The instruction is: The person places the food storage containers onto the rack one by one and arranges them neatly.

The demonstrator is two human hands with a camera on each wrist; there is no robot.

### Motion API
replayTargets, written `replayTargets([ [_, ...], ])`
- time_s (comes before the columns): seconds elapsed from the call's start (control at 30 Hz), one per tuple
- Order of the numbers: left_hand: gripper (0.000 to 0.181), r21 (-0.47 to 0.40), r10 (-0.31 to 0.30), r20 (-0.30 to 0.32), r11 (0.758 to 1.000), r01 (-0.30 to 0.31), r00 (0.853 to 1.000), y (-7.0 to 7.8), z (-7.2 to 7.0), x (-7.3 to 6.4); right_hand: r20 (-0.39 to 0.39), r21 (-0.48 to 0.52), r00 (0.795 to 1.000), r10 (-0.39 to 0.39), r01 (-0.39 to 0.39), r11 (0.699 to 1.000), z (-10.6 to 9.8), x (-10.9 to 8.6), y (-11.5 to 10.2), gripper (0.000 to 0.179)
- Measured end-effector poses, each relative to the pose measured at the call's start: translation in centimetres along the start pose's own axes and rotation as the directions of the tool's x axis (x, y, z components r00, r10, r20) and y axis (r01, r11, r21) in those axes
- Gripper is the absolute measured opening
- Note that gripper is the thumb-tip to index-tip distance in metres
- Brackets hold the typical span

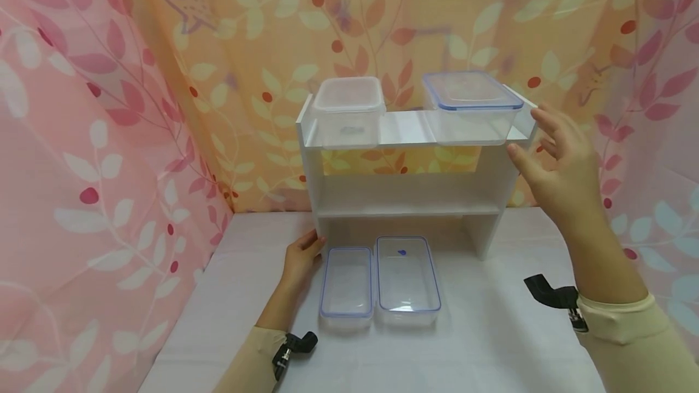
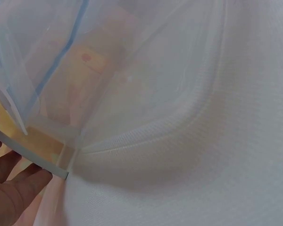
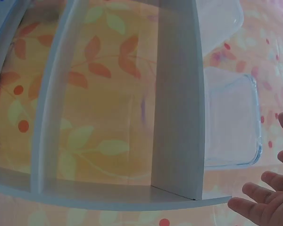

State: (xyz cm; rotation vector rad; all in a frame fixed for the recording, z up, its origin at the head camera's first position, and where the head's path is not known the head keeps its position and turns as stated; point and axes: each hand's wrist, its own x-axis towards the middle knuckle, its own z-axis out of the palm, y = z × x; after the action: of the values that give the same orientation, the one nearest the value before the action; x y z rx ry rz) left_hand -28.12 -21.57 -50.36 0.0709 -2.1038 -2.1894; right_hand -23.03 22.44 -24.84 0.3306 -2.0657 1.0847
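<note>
A white shelf rack (image 1: 406, 208) stands on the table. My left hand (image 1: 300, 259) is at the rack's lower left side panel; in the left wrist view the hand (image 2: 16, 183) has its fingers on one side of the panel edge and the thumb, partly cut off, on the other. My right hand (image 1: 568, 162) is beside the top right corner, fingers spread. In the right wrist view that hand (image 3: 269, 193) has a fingertip close to the panel's end. On the top tier sit a white-lidded box (image 1: 349, 108) and a blue-rimmed box (image 1: 472, 108).
Two clear blue-rimmed containers stand before the bottom tier: a narrower one (image 1: 347, 284) on the left and a wider one (image 1: 406, 275) beside it. A white cloth covers the table (image 1: 464, 344). Patterned curtains (image 1: 262, 29) hang behind and at both sides.
</note>
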Motion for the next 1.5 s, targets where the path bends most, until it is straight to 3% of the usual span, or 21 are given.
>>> replayTargets([
  [0.33,0.050,-0.009,0.007,0.024,1.000,-0.007,1.000,2.5,0.3,-1.7,-0.078,0.022,0.991,-0.112,0.114,0.993,0.6,-3.2,-0.4,0.061],
  [0.5,0.050,-0.020,-0.001,0.024,1.000,0.002,1.000,1.9,0.2,-1.2,-0.065,0.013,0.986,-0.154,0.155,0.988,1.1,-4.9,-0.3,0.064],
  [0.6,0.051,-0.011,0.001,0.020,1.000,0.000,1.000,0.9,0.1,-0.5,-0.048,0.023,0.985,-0.164,0.166,0.986,1.6,-6.0,0.0,0.067],
  [0.83,0.054,0.019,0.029,-0.019,0.999,-0.029,0.999,-0.9,-0.1,0.5,0.049,0.040,0.987,-0.155,0.153,0.987,2.7,-8.8,1.0,0.075],
  [1.17,0.052,0.067,0.045,-0.038,0.997,-0.042,0.998,-0.8,0.0,0.3,0.169,0.119,0.972,-0.161,0.142,0.983,4.3,-12.4,3.2,0.081],
  [1.5,0.049,0.081,0.065,-0.041,0.995,-0.062,0.997,-0.6,0.2,0.3,0.255,0.176,0.964,-0.080,0.035,0.984,5.8,-15.5,4.8,0.078],
])
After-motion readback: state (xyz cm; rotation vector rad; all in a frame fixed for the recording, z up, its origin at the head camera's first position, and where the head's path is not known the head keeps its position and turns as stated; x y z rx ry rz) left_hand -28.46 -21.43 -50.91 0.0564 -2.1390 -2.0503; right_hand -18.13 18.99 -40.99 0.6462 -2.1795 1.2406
